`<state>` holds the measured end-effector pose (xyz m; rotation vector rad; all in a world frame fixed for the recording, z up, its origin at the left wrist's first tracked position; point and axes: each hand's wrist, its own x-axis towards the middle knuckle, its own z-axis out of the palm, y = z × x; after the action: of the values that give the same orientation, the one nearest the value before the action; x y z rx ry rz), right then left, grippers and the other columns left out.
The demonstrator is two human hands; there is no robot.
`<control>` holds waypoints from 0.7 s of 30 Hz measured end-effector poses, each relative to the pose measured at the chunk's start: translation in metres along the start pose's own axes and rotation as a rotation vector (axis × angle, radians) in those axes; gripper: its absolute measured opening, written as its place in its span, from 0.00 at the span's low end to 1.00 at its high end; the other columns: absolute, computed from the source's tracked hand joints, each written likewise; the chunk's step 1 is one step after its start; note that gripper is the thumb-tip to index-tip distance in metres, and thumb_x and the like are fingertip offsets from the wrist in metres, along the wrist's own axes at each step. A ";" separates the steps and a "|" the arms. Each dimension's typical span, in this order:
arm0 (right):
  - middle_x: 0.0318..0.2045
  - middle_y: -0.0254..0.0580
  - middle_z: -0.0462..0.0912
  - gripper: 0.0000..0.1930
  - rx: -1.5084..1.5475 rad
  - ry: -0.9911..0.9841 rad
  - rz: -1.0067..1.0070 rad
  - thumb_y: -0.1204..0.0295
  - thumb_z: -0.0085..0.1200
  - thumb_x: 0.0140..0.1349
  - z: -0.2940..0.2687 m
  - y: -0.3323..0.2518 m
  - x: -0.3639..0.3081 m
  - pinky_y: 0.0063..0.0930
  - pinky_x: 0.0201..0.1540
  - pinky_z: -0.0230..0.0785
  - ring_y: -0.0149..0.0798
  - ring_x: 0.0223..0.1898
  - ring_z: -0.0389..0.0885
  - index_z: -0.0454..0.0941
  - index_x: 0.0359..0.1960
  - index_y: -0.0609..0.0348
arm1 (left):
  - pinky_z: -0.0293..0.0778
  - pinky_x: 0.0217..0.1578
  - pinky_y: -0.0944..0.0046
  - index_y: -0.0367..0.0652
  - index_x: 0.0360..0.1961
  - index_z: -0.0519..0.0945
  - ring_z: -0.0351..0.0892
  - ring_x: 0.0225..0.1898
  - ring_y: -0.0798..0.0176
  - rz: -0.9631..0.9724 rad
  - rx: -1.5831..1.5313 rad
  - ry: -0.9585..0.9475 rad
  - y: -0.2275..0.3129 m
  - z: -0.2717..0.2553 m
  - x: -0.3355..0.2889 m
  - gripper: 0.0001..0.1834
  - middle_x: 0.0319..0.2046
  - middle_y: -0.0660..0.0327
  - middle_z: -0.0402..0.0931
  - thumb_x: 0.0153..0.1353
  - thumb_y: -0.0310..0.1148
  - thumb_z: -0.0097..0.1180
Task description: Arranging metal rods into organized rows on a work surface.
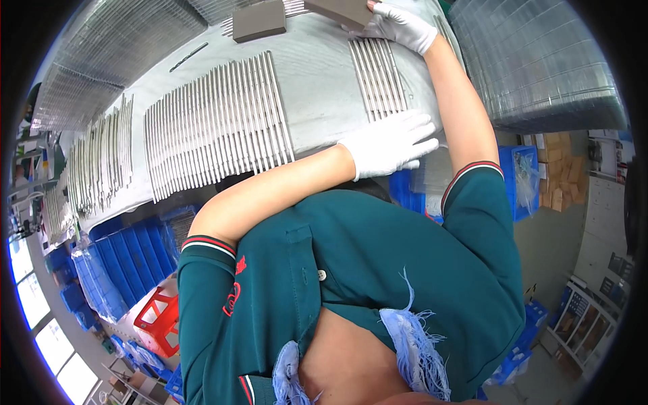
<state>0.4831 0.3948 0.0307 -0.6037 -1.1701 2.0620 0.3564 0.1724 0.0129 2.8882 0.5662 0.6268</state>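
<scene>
A pale, whitish covering lies over the table (317,88), whose edge bends round with the lens. Metal rods lie on it in groups: a wide row (212,121) near the middle, a looser bunch (101,158) at the left end, and a small set (378,77) on the right. A dark drill bit (189,57) lies beyond the wide row. Around the table is a workroom with bright windows (50,331) at lower left, a pale cabinet (594,219) at the right, and a red plastic frame (156,322) at lower left.

The right hand (403,28), in a white glove, grips the end of a dark grey block (341,9) just beyond the small set; the upper edge cuts the block off, and some of the fingers are hidden. The left hand (391,145), also gloved, is open with fingers spread at the near ends of that set; whether it touches the rods cannot be told. A second block (259,21) sits over more rods, mostly covered.

Stacks of clear plastic trays stand at upper right (540,64) and upper left (101,50), their contents hard to make out. A blue bin (525,185) on the right holds clear plastic wrapping (525,172), near cardboard boxes (560,169). More blue bins (131,253) stand below the table at left.
</scene>
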 end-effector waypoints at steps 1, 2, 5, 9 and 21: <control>0.40 0.42 0.84 0.23 0.068 -0.048 -0.009 0.70 0.61 0.68 0.000 0.000 0.000 0.51 0.61 0.77 0.38 0.40 0.83 0.73 0.62 0.65 | 0.60 0.73 0.48 0.44 0.69 0.70 0.63 0.72 0.44 -0.003 -0.003 -0.014 0.002 -0.002 0.000 0.30 0.67 0.47 0.68 0.69 0.45 0.55; 0.38 0.41 0.84 0.22 0.137 -0.095 -0.016 0.70 0.61 0.68 0.000 0.000 -0.001 0.51 0.61 0.77 0.37 0.40 0.83 0.73 0.61 0.64 | 0.58 0.73 0.48 0.45 0.70 0.69 0.62 0.72 0.44 -0.007 -0.009 -0.028 0.003 -0.003 -0.001 0.32 0.68 0.47 0.67 0.69 0.46 0.55; 0.49 0.54 0.82 0.27 0.347 -0.159 0.017 0.67 0.58 0.70 0.002 0.002 -0.011 0.57 0.63 0.74 0.51 0.50 0.83 0.66 0.67 0.64 | 0.55 0.75 0.47 0.49 0.72 0.67 0.60 0.74 0.44 0.021 0.008 -0.036 0.005 -0.005 -0.001 0.34 0.71 0.47 0.64 0.69 0.51 0.54; 0.66 0.69 0.69 0.33 0.493 -0.127 0.133 0.62 0.52 0.73 0.020 0.008 -0.026 0.66 0.68 0.66 0.68 0.65 0.72 0.58 0.74 0.66 | 0.54 0.75 0.47 0.50 0.70 0.71 0.59 0.74 0.44 0.023 -0.033 -0.050 0.005 -0.004 -0.007 0.33 0.70 0.47 0.65 0.67 0.49 0.57; 0.73 0.67 0.58 0.32 0.761 -0.267 0.292 0.60 0.41 0.77 0.063 0.053 0.022 0.62 0.76 0.52 0.64 0.74 0.57 0.52 0.76 0.64 | 0.59 0.74 0.45 0.50 0.68 0.73 0.60 0.74 0.42 -0.105 -0.103 -0.124 0.011 -0.047 -0.078 0.35 0.71 0.48 0.64 0.59 0.45 0.65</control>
<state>0.4085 0.3567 0.0136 -0.1277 -0.3527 2.6613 0.2744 0.1348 0.0288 2.7563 0.6429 0.4454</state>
